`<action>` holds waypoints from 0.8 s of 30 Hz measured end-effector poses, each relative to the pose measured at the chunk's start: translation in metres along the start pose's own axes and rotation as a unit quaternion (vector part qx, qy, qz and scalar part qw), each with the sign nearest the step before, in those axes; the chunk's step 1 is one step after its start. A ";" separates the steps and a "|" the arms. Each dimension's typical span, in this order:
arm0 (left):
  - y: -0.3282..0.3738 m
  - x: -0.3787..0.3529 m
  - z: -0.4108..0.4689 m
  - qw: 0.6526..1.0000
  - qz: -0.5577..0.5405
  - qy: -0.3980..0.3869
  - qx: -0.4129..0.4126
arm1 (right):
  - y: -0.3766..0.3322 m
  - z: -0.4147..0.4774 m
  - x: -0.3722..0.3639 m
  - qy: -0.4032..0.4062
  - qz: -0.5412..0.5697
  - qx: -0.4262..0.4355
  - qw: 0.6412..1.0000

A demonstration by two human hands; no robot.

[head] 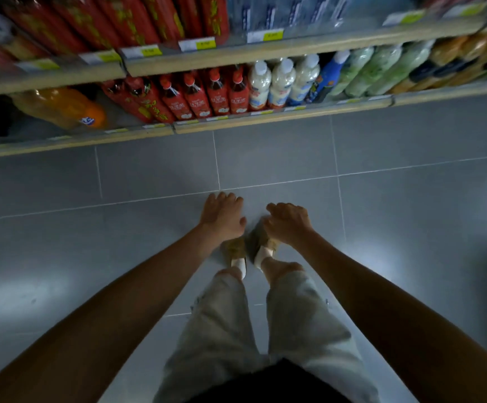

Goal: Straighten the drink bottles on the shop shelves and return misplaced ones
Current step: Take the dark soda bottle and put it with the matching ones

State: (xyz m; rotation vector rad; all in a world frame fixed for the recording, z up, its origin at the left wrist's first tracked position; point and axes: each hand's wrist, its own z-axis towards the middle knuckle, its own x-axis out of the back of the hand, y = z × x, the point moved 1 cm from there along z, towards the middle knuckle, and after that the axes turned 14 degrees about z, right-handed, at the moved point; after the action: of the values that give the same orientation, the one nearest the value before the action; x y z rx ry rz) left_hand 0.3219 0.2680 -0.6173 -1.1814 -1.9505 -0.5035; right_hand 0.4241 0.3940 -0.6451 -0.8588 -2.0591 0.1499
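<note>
I look down at the floor in front of the shop shelves. My left hand (221, 216) and my right hand (288, 225) hang side by side above my feet, fingers loosely curled, holding nothing. On the bottom shelf (265, 119) stand red-labelled bottles (204, 96), white milky bottles (280, 81), a blue bottle (328, 77) and pale green bottles (381, 71). At the shelf's left end an orange bottle (62, 107) lies on its side. The shelf above carries large red bottles (137, 21) and clear water bottles (280, 13).
Grey floor tiles (410, 228) spread between me and the shelves. My legs in light trousers (221, 330) and my shoes (236, 251) stand below the hands. Orange and dark bottles (469, 59) fill the shelf's far right. Price tags (197, 44) line the shelf edges.
</note>
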 end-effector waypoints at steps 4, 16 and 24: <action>0.022 0.042 -0.039 0.998 0.024 0.014 -0.060 | -0.002 -0.055 0.035 0.019 0.015 -0.016 1.000; 0.179 0.203 0.015 0.971 0.178 0.049 -0.151 | 0.153 -0.170 0.153 0.125 0.052 -0.102 0.986; 0.377 0.336 0.100 0.953 0.198 0.145 -0.176 | 0.330 -0.248 0.276 0.240 0.057 -0.146 0.958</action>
State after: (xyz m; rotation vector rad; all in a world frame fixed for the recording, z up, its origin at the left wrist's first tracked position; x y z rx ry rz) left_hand 0.5215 0.7076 -0.4367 -1.5775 -1.3598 -0.7802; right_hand 0.6812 0.7651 -0.4376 -1.0737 -1.5952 -0.2856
